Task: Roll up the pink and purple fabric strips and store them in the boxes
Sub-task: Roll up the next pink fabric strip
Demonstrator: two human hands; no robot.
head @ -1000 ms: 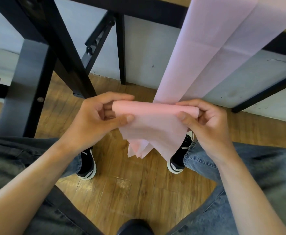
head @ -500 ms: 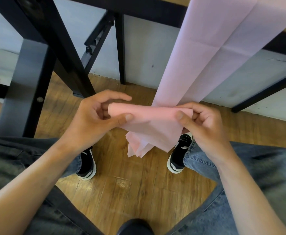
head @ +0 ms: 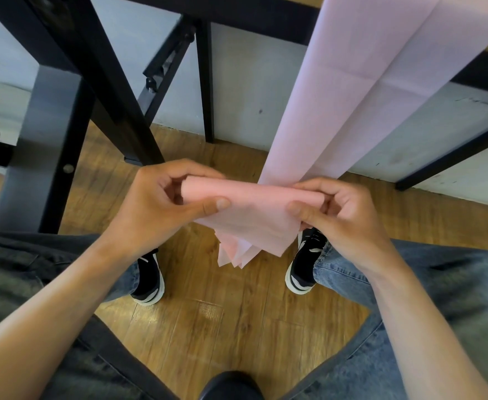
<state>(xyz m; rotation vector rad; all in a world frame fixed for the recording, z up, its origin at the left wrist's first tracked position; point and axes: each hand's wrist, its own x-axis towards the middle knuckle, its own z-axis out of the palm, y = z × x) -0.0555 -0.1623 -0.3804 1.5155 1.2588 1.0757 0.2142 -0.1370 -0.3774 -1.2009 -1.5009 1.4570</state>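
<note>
A long pink fabric strip (head: 361, 82) hangs down from the table edge at the upper right to my hands. Its lower end is a loose roll (head: 254, 197) held level above the floor, with loose folded layers hanging under it. My left hand (head: 161, 203) pinches the roll's left end between thumb and fingers. My right hand (head: 341, 215) pinches the right end the same way. No purple strip and no boxes are in view.
Black metal table legs (head: 112, 90) and a cross brace stand at the left and centre. A grey wall panel (head: 254, 90) lies behind the strip. My knees in jeans and black shoes (head: 306, 261) are on the wooden floor (head: 208, 319) below.
The roll has turned a little further and the hanging fabric under it is shorter. Both hands have kept their pinch and drifted slightly left.
</note>
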